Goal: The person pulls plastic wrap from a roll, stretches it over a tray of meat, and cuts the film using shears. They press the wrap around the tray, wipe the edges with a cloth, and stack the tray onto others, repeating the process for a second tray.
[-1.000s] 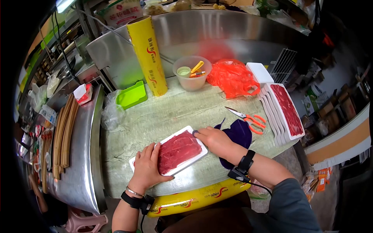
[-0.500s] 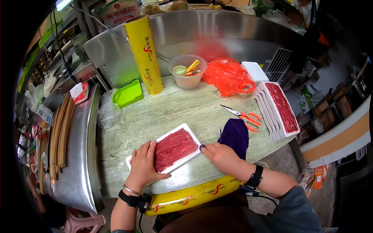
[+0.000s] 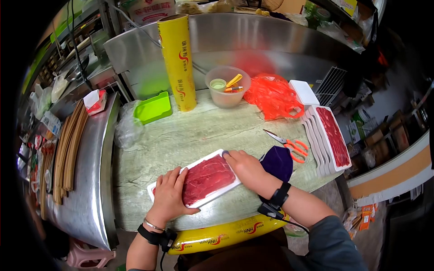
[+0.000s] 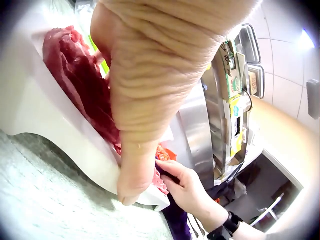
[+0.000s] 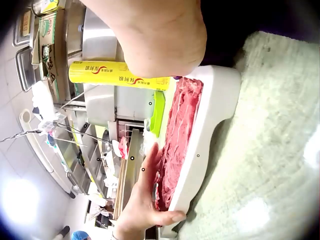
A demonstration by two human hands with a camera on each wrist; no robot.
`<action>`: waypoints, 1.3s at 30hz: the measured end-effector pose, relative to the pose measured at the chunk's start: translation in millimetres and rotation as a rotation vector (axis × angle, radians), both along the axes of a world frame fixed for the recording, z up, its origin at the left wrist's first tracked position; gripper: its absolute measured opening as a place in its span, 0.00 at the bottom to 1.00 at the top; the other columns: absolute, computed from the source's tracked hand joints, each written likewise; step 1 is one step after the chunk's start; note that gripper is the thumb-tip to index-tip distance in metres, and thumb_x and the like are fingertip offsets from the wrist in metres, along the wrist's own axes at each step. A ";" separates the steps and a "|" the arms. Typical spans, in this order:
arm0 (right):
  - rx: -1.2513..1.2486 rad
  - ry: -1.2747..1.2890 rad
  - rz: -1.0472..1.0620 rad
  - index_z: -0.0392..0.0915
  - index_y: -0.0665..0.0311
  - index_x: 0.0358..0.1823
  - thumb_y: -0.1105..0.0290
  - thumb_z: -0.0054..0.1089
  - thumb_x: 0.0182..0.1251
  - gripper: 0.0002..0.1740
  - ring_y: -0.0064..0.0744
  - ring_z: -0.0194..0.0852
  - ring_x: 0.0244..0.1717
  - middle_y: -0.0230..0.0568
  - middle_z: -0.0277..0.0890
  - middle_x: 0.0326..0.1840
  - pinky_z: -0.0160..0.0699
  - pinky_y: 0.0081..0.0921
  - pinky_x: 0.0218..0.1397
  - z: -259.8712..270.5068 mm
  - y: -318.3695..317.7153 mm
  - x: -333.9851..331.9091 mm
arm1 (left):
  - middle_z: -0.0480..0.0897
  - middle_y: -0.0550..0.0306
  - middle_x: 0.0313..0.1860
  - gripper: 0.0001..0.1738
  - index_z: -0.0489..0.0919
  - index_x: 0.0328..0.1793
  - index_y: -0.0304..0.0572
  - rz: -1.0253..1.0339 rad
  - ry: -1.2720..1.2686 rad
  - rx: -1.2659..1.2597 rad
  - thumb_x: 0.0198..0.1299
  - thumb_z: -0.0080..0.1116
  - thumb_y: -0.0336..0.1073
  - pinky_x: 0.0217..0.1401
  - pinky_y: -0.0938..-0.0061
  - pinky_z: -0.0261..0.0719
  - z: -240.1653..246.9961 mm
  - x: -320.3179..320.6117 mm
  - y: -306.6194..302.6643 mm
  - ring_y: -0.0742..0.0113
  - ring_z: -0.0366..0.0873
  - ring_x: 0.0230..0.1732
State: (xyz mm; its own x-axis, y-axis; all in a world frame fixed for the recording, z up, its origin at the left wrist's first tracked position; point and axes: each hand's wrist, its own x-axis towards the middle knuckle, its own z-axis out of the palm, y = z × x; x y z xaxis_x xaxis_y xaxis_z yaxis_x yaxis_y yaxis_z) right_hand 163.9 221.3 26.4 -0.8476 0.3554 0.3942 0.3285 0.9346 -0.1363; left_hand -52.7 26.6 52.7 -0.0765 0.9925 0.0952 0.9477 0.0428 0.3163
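A white tray of sliced red meat (image 3: 210,177) lies slantwise near the table's front. My left hand (image 3: 168,195) grips its left end, with the thumb along the near side and the fingers over the far side. In the left wrist view that thumb (image 4: 136,175) presses the tray's outer wall (image 4: 65,135). At the tray's right end, my right hand (image 3: 247,169) holds the far corner with bent fingers; one fingertip is covered in dark purple. A dark purple cloth (image 3: 278,162) lies just beyond the right hand, with orange-handled scissors (image 3: 294,147) behind it.
Stacked white trays (image 3: 318,144), meat in the top one, stand at the right edge. Along the back are a red plastic bag (image 3: 271,97), a clear tub (image 3: 226,97), an upright yellow film roll (image 3: 177,67) and a green tray (image 3: 153,108). Another yellow roll (image 3: 226,235) lies along the front.
The right hand drew back to the tray's right corner, then moved up and left onto its far corner. The left hand stayed on the left end. The camera view shifted slightly.
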 end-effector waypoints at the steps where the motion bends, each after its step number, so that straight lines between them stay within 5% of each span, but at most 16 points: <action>1: 0.001 -0.001 0.000 0.78 0.70 0.51 0.75 0.56 0.58 0.18 0.40 0.76 0.40 0.42 0.74 0.38 0.81 0.33 0.38 0.1 3.4 -5.9 | 0.68 0.40 0.71 0.69 0.65 0.76 0.42 -0.002 -0.004 0.004 0.22 0.83 0.59 0.74 0.48 0.58 0.1 -0.1 0.2 0.41 0.66 0.70; 7: 0.014 0.018 0.008 0.78 0.70 0.51 0.76 0.55 0.60 0.17 0.42 0.76 0.41 0.42 0.74 0.39 0.81 0.32 0.40 -6.3 13.2 -20.0 | 0.68 0.41 0.72 0.71 0.63 0.78 0.41 0.017 0.021 0.005 0.22 0.83 0.60 0.75 0.49 0.59 1.8 2.4 -1.3 0.41 0.66 0.71; 26: -0.056 -0.130 0.008 0.75 0.72 0.57 0.77 0.55 0.59 0.23 0.38 0.75 0.40 0.43 0.74 0.45 0.80 0.29 0.40 10.3 -66.6 75.5 | 0.68 0.40 0.71 0.68 0.66 0.75 0.41 0.016 -0.005 0.046 0.23 0.81 0.61 0.75 0.50 0.57 -4.7 0.9 -3.9 0.42 0.66 0.70; 39: -0.192 -0.007 -0.015 0.75 0.69 0.59 0.77 0.52 0.64 0.21 0.49 0.78 0.48 0.48 0.76 0.51 0.81 0.36 0.50 3.6 -5.1 4.1 | 0.69 0.39 0.70 0.68 0.66 0.76 0.41 -0.017 -0.005 0.044 0.23 0.81 0.61 0.73 0.48 0.58 -5.3 -3.0 -0.4 0.43 0.66 0.70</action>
